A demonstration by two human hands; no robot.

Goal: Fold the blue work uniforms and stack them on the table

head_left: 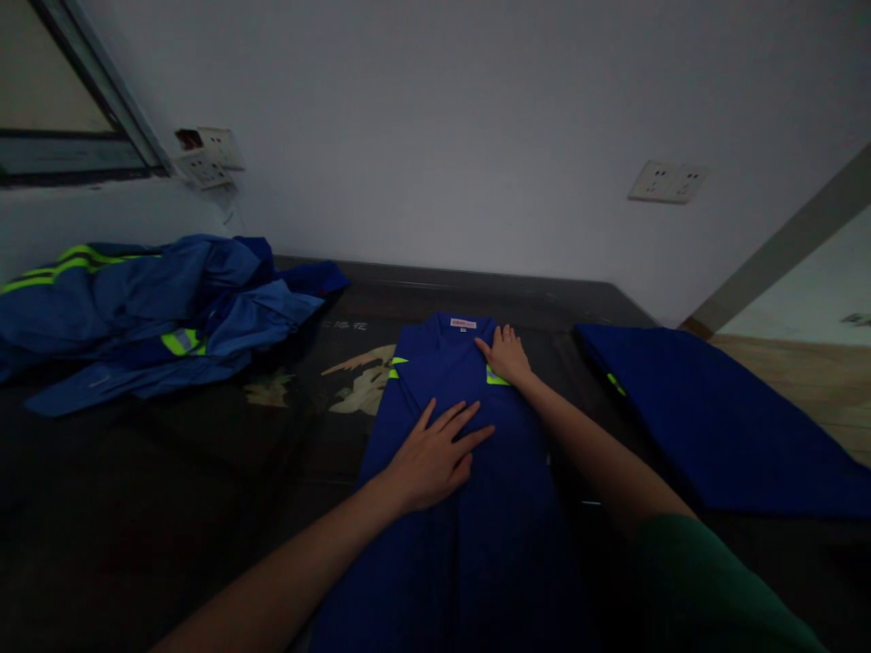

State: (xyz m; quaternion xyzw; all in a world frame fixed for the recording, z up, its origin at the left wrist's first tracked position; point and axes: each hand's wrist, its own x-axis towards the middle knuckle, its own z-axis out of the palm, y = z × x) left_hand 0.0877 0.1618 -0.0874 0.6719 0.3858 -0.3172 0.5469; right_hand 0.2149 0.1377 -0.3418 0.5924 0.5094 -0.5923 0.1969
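The blue garment (pixel 507 494) lies on the dark bench (pixel 204 508) between crumpled clothing (pixel 146 295) and a folded blue piece (pixel 728 417), the left hand (pixel 435 453) spread flat on its front, the right hand (pixel 508 354), apart from it, resting fingers-extended near the collar (pixel 464 332).

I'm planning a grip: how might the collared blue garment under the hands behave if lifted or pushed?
The collared blue garment would likely hang floppy, since the similar cloth heap at left crumples freely. It is probably light, as it lies low and flat. Pushed, it may wrinkle or slide, as the dark tabletop looks smooth.
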